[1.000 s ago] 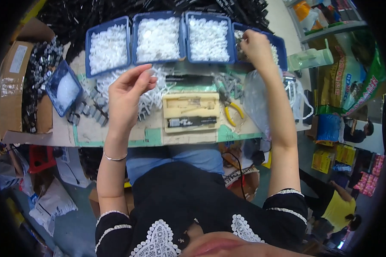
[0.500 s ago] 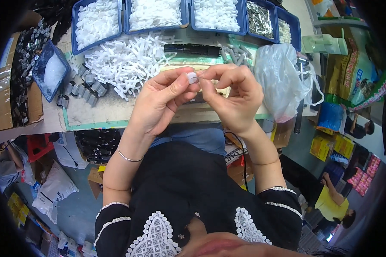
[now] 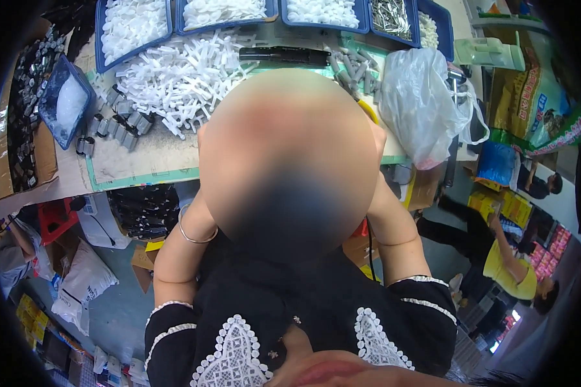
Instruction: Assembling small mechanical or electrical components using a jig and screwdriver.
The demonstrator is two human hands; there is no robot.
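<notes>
A round blurred patch covers the middle of the view and hides the fingers of both hands. Of my left hand [image 3: 202, 134] only a sliver of the outer edge shows, above a wrist with a silver bangle [image 3: 196, 227]. Past the patch's other side, the edge of my right hand [image 3: 381, 137] shows. Whatever the hands hold is hidden. Just beyond the right hand, a curved yellow handle [image 3: 368, 109] sticks out. A heap of white plastic T-shaped pieces [image 3: 174, 80] lies beyond the left hand, with grey cylindrical parts [image 3: 124, 121] beside it.
Blue bins of white pieces [image 3: 223, 11] and metal pins [image 3: 392, 19] line the far side. A black bar-shaped object [image 3: 284, 56] lies before them. A clear plastic bag [image 3: 412, 106] sits right; a blue tray [image 3: 68, 106] sits left. A person in yellow [image 3: 507, 267] is at right.
Earlier, both hands pinched a small white ridged cap; now the blurred patch hides them. Both forearms have shifted slightly, and the table appears slightly higher in view. The person at right has moved.
</notes>
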